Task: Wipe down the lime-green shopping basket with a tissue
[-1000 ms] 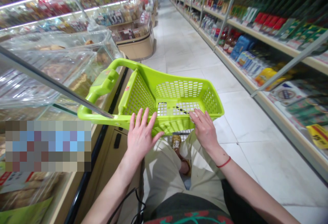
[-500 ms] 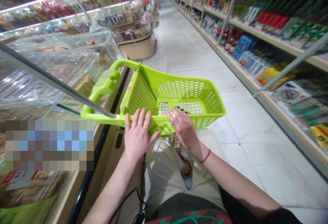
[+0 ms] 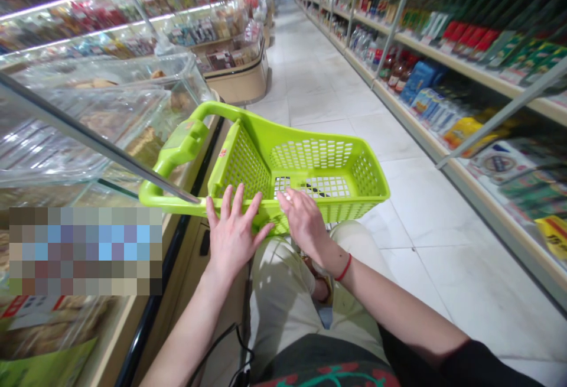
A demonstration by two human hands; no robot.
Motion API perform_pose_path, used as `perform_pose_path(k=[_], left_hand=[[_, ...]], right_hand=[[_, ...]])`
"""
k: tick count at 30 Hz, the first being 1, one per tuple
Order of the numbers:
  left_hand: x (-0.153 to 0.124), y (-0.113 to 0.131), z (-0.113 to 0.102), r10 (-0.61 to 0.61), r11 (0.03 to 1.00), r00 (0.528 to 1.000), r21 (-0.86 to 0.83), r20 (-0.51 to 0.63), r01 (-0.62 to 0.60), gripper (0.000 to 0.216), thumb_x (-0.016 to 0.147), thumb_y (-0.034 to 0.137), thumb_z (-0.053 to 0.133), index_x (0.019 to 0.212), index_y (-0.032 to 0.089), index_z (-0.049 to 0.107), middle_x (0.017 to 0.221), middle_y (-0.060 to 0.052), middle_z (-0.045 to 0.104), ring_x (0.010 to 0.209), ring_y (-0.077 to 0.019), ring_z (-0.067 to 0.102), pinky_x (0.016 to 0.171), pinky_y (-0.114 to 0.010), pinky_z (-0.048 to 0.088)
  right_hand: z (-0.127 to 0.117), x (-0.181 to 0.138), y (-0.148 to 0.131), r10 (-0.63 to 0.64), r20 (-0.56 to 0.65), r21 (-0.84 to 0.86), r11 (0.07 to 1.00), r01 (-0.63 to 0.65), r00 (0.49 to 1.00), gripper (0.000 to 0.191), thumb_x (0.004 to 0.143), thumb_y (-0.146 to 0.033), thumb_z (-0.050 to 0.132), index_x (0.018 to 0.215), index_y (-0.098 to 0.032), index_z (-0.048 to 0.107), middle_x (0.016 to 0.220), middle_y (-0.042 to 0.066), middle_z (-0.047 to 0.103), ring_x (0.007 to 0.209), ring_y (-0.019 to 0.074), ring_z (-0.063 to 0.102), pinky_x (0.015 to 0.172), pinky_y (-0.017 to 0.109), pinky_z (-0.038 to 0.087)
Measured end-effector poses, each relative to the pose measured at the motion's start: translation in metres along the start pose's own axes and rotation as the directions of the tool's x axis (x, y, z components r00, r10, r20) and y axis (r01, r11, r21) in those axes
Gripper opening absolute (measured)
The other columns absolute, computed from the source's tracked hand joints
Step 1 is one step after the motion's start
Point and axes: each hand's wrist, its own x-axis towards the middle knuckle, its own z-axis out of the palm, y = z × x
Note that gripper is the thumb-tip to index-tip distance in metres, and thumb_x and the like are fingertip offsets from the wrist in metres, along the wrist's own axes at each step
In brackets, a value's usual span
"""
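A lime-green plastic shopping cart [image 3: 310, 133] with perforated basket walls stands sideways before me, its handle end to the left. My left hand [image 3: 233, 230] lies on the near rim with fingers spread, resting there without gripping. Along the same rim, farther right, my right hand [image 3: 305, 221] is closed, its fingertips pinched together around a small white wad [image 3: 287, 196]. Only a bit of the wad shows between the fingers, so its material is unclear. A red string bracelet [image 3: 344, 267] circles my right wrist. The basket floor shows nothing lying on it.
Clear-lidded food bins [image 3: 115, 115] fill the left side, with a black rail [image 3: 150, 316] along their edge. Shelves of bottles and packs [image 3: 443, 80] line the right. Pale floor tiles [image 3: 305, 74] run down the aisle between. A slanting metal bar [image 3: 97, 139] crosses at left.
Both hands have shifted a little left along the near rim, the right one with the white wad still pinched in it. The cart has stayed put.
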Motion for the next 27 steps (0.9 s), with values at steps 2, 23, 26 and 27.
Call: perform_pose_path(k=[2,23,26,27], left_hand=[[-0.002,-0.002,0.001,0.003,1.000,1.000,-0.007,-0.011,-0.003,0.065,0.092,0.058,0.053,0.146,0.022,0.049,0.159,-0.019,0.038,0.150,-0.0384,0.030,0.123,-0.064,0.008],[-0.006,-0.023,0.005,-0.006,1.000,0.990,-0.021,-0.138,0.003,0.080,0.090,0.059,0.055,0.149,0.006,0.040,0.149,-0.022,0.051,0.141,-0.0353,0.044,0.122,-0.050,0.024],[-0.007,-0.026,0.007,0.014,0.999,0.989,-0.033,-0.145,-0.019,0.078,0.091,0.054,0.054,0.148,0.003,0.039,0.149,-0.023,0.050,0.143,-0.0346,0.043,0.123,-0.049,0.024],[-0.007,-0.027,0.006,0.017,0.999,0.990,-0.030,-0.141,-0.021,0.076,0.091,0.052,0.054,0.147,0.004,0.040,0.150,-0.023,0.049,0.143,-0.0346,0.042,0.123,-0.049,0.023]], right_hand=[[0.004,0.011,-0.013,-0.032,0.017,0.001,0.999,0.032,0.999,0.039,0.100,-0.016,0.045,0.136,-0.013,0.060,0.130,0.018,0.066,0.121,0.0253,0.062,0.105,0.042,0.051],[0.008,0.022,-0.031,-0.086,0.025,0.088,0.993,0.083,0.996,0.043,0.102,-0.017,0.040,0.142,-0.009,0.052,0.134,0.020,0.063,0.123,0.0254,0.061,0.106,0.042,0.050],[0.009,0.036,-0.047,-0.096,0.016,0.115,0.989,0.093,0.995,0.041,0.102,-0.013,0.034,0.136,-0.004,0.055,0.134,0.020,0.064,0.125,0.0239,0.061,0.108,0.039,0.049],[0.009,0.038,-0.049,-0.098,0.015,0.121,0.988,0.096,0.995,0.041,0.102,-0.011,0.033,0.133,-0.004,0.057,0.133,0.020,0.065,0.124,0.0235,0.061,0.107,0.038,0.050]])
